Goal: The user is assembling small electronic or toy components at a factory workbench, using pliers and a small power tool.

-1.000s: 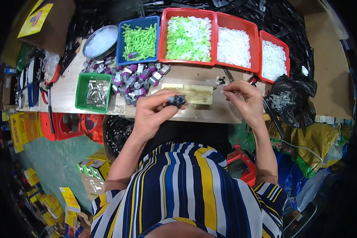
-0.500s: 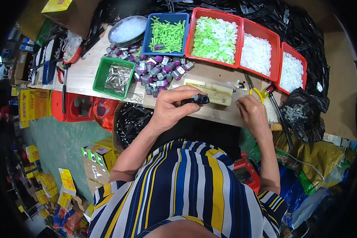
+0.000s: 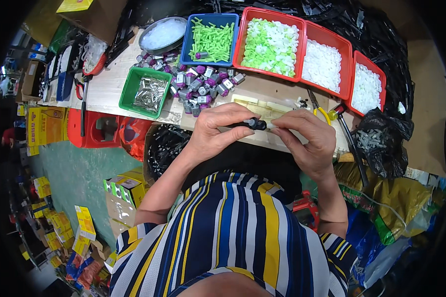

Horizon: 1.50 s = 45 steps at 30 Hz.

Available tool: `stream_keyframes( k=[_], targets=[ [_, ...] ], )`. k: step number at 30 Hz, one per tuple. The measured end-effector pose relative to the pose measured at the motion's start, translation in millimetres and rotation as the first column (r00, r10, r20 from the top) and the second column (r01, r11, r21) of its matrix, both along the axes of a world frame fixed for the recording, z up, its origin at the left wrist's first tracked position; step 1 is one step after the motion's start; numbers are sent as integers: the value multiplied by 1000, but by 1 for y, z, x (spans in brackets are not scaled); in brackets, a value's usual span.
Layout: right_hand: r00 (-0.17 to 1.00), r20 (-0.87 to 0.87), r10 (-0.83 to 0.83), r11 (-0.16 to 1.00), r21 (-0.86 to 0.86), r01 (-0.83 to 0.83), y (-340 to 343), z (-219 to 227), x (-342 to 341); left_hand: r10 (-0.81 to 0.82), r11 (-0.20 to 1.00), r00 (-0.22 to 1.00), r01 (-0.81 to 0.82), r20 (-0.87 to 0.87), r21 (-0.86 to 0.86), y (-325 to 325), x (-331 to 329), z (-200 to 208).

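Note:
Closed round a small black plastic part, my left hand holds it above the table's front edge. My right hand pinches a tiny whitish piece at the right end of that part; its exact shape is mostly hidden by the fingertips. Behind both hands lies a cream-coloured block fixture, partly covered by them. Pliers with yellow handles rest to the right of it, beside a few tiny black and white bits.
Small grey-and-purple motors lie heaped between a green bin of metal pins and a blue bin of green pieces. Red bins of white and green pieces line the back. A black bag sits at right.
My right hand has moved left from beside the pliers to the black part, bringing a tiny whitish piece against its end. My left hand keeps its hold, shifted very slightly.

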State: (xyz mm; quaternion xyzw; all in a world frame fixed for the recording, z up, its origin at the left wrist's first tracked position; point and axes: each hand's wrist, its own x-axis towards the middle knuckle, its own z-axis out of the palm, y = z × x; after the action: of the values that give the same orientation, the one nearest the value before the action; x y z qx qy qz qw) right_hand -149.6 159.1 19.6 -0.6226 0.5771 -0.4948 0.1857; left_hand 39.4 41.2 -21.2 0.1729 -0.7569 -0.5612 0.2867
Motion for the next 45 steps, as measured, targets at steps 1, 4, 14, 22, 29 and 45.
stream_keyframes(
  k=[1,4,14,22,29,45],
  targets=[
    [999,-50,-13,1000,-14,13,0,0,1,-3,1000,1000,3,3,-12,0,0,1],
    [991,-129,-20,999,-44,15,-2,-2,3,5,1000,1000,-5,11,-23,0,3,2],
    [970,-244,-9,998,-56,-5,-5,-1,6,5,997,999,-2,39,-81,-2,6,1],
    [975,-219,25,999,-37,-34,-2,-4,2,6,984,999,2,48,-179,1,2,4],
    [986,-124,111,993,-18,-114,0,-6,1,57,922,997,-35,46,-386,9,3,5],
    [990,27,135,973,185,-138,16,-6,-24,-50,974,998,55,27,-219,9,-12,-3]
  ],
)
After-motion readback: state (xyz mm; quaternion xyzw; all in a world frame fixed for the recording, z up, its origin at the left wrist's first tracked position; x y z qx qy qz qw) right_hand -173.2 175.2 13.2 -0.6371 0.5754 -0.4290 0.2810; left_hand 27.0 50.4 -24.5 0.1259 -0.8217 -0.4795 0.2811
